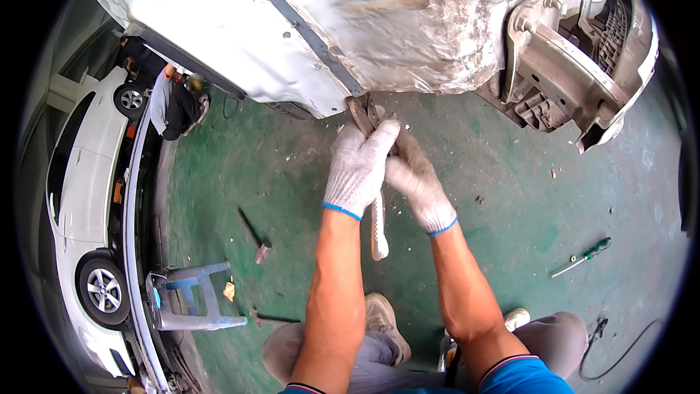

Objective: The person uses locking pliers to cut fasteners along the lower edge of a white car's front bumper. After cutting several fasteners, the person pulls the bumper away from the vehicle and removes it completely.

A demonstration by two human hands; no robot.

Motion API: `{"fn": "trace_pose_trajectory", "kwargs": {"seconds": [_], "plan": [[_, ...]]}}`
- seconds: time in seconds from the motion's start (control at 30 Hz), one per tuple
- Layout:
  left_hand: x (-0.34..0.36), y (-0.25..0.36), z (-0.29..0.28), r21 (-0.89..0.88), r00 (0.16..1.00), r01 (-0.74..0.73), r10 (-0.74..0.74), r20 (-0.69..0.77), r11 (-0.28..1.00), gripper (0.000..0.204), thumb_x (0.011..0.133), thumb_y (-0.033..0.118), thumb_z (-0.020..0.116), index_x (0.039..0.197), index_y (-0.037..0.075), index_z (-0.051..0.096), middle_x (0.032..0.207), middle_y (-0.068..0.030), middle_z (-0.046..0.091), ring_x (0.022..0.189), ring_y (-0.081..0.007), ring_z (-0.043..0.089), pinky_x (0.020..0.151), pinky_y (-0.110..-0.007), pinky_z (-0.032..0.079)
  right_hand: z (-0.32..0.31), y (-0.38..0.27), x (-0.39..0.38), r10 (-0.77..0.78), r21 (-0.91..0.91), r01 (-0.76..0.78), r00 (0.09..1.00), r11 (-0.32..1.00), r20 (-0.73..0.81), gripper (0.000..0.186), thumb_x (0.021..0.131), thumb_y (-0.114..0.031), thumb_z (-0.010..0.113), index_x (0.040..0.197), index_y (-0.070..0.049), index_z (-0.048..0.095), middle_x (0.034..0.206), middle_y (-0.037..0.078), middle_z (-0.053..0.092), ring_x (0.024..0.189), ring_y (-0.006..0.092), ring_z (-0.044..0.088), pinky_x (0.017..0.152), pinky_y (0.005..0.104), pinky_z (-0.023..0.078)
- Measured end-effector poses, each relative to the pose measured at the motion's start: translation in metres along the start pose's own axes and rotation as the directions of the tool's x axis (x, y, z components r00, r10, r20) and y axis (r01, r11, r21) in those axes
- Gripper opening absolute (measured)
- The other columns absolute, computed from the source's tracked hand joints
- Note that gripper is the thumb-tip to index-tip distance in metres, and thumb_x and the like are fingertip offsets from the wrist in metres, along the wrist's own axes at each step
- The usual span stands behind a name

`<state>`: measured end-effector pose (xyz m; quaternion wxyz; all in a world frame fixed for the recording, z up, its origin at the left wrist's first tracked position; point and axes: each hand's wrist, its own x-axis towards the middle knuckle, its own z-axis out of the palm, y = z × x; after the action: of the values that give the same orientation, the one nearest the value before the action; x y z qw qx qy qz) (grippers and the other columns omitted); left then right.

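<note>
Rusty metal jaws of a pliers-like tool (pixel 360 114) meet the lower edge of a dented white car body panel (pixel 292 66), beside its dark seam strip. One pale, ribbed handle of the tool hangs down between my forearms. My left hand (pixel 357 164), in a white knit glove with a blue cuff, is closed round the tool just below the jaws. Close against it, my right hand (pixel 419 182), gloved the same way, grips the tool from the right. My fingers hide the tool's middle, so its exact kind is unclear.
A hammer (pixel 263 250) and another tool (pixel 273 319) lie left on the green floor, near a blue-grey stool (pixel 175 314). A green-handled screwdriver (pixel 599 246) and black cable (pixel 620 361) lie right. A person (pixel 181 106) crouches near a white car (pixel 84 190). Metal bracketry (pixel 565 58) juts out upper right.
</note>
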<state>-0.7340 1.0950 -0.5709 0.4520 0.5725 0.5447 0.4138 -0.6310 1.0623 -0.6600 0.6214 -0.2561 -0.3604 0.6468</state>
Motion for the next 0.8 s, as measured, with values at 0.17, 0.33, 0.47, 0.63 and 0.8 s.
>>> {"fn": "trace_pose_trajectory", "kwargs": {"seconds": [0.17, 0.33, 0.47, 0.63, 0.8], "plan": [[-0.003, 0.021, 0.002, -0.054, 0.981, 0.189, -0.191, -0.04, 0.98, 0.037, 0.096, 0.041, 0.076, 0.108, 0.007, 0.073, 0.095, -0.0043, 0.073, 0.082, -0.0148, 0.069, 0.067, -0.032, 0.054, -0.002, -0.033, -0.025, 0.057, -0.355, 0.005, 0.985, 0.935, 0.164, 0.133, 0.076, -0.041, 0.093, 0.169, 0.003, 0.009, 0.173, 0.027, 0.022, 0.162, 0.0343, 0.019, 0.131, 0.042, 0.021], [-0.002, 0.024, 0.008, -0.133, 0.981, 0.155, -0.169, -0.098, 0.979, 0.031, 0.097, 0.033, 0.074, 0.1, 0.001, 0.074, 0.09, -0.0042, 0.072, 0.083, -0.0144, 0.067, 0.071, -0.032, 0.052, 0.003, -0.036, -0.025, 0.069, -0.417, -0.006, 0.988, 0.909, 0.136, 0.135, 0.071, -0.043, 0.094, 0.169, 0.001, 0.011, 0.17, 0.026, 0.031, 0.157, 0.0354, 0.032, 0.128, 0.0413, 0.028], [0.001, 0.028, 0.006, -0.107, 0.976, 0.192, -0.202, -0.084, 0.976, 0.027, 0.096, 0.031, 0.074, 0.103, 0.005, 0.074, 0.09, -0.0039, 0.072, 0.08, -0.0136, 0.068, 0.065, -0.031, 0.051, 0.007, -0.04, -0.022, 0.149, -0.284, -0.111, 0.982, 0.952, 0.117, 0.137, 0.071, -0.036, 0.098, 0.168, 0.005, 0.009, 0.175, 0.022, 0.02, 0.161, 0.0287, 0.022, 0.131, 0.0391, 0.018], [0.002, 0.028, 0.007, -0.107, 0.981, 0.16, -0.17, -0.089, 0.981, 0.023, 0.093, 0.027, 0.077, 0.104, 0.007, 0.072, 0.087, -0.0025, 0.07, 0.074, -0.0118, 0.067, 0.058, -0.03, 0.05, 0.012, -0.048, -0.023, 0.147, -0.335, -0.1, 0.982, 0.937, 0.118, 0.139, 0.068, -0.035, 0.098, 0.168, 0.006, 0.01, 0.173, 0.024, 0.025, 0.16, 0.0304, 0.026, 0.13, 0.0391, 0.021], [0.005, 0.024, 0.007, -0.114, 0.983, 0.133, -0.146, -0.114, 0.985, 0.021, 0.09, 0.02, 0.078, 0.102, 0.007, 0.069, 0.084, -0.0019, 0.068, 0.071, -0.0123, 0.065, 0.055, -0.028, 0.049, 0.016, -0.053, -0.018, 0.193, -0.505, -0.133, 0.979, 0.853, 0.067, 0.138, 0.064, -0.035, 0.098, 0.167, 0.006, 0.016, 0.167, 0.026, 0.035, 0.156, 0.0314, 0.035, 0.129, 0.0395, 0.026]]}}
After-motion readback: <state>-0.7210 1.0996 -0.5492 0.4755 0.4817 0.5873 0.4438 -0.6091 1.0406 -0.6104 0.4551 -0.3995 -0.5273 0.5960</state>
